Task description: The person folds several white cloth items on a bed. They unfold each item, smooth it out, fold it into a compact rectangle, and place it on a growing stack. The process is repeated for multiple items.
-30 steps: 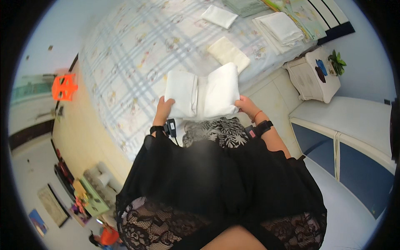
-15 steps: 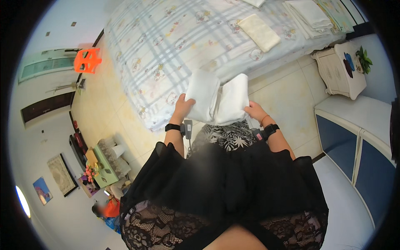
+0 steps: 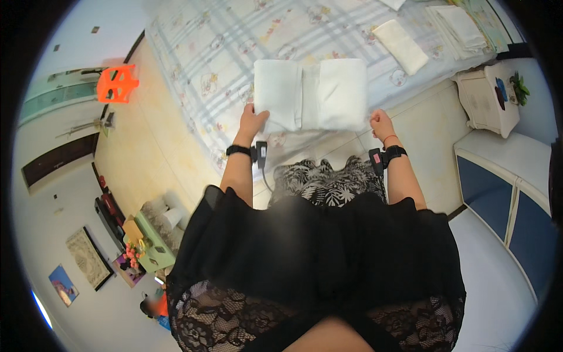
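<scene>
A white folded cloth (image 3: 343,97) lies spread in two thick panels over the near edge of the bed, with a crease gap down its middle. My left hand (image 3: 253,122) is closed on its near left corner, thumb on top and the other fingers mostly hidden. Just off the near right corner is my right hand (image 3: 382,124), its fingers curled in and a small gap showing between them and the cloth. Black straps with small grey devices circle both wrists.
The bed (image 3: 220,64) has a patterned plaid sheet. On it lie a cream folded cloth (image 3: 402,47) and a stack of white cloths (image 3: 460,29). A pale nightstand (image 3: 484,100) and blue-fronted cabinet (image 3: 485,188) stand right. At far left is an orange stool (image 3: 117,83); a person (image 3: 153,306) is lower left.
The white cloth has moved forward onto the bed edge and lies flatter, its two panels spread wider. My right hand has come off its corner; my left keeps its hold.
</scene>
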The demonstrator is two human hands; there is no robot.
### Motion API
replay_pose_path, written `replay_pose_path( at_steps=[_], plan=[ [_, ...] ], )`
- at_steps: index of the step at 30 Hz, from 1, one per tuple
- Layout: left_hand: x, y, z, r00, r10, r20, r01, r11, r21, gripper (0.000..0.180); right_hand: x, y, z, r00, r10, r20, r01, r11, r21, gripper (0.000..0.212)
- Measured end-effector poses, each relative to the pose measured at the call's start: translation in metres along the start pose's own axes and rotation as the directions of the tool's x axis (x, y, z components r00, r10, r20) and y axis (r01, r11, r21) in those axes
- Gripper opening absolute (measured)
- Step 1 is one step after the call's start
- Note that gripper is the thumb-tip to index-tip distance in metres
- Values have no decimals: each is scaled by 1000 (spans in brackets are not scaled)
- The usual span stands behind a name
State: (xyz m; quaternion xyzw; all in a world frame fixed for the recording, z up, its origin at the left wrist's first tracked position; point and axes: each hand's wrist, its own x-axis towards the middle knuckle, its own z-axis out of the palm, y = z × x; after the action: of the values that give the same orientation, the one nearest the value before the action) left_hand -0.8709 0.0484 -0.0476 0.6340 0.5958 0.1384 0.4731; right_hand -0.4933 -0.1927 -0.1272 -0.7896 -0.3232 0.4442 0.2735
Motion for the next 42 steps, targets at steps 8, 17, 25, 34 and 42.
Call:
replay_pose_path(
  at_steps=[8,17,25,34,42],
  plan=[
    [43,-64,48,959,151,240,-238,888,394,58,-49,-40,64,962,271,21,-271,961,61,34],
    [47,-54,83,941,16,337,-253,693,675,23,-30,-92,121,995,-60,80,94,835,-542,53],
    [57,-107,-72,956,212,-202,-50,799,599,26,26,-138,169,990,-75,116,137,638,-758,56],
    [68,-129,-8,893,387,230,-449,800,399,27,51,-94,169,1000,-6,-14,-7,659,-753,17],
    [133,-59,93,913,364,185,-392,654,647,37,2,-79,76,932,-203,-301,38,879,-476,21]
  ],
)
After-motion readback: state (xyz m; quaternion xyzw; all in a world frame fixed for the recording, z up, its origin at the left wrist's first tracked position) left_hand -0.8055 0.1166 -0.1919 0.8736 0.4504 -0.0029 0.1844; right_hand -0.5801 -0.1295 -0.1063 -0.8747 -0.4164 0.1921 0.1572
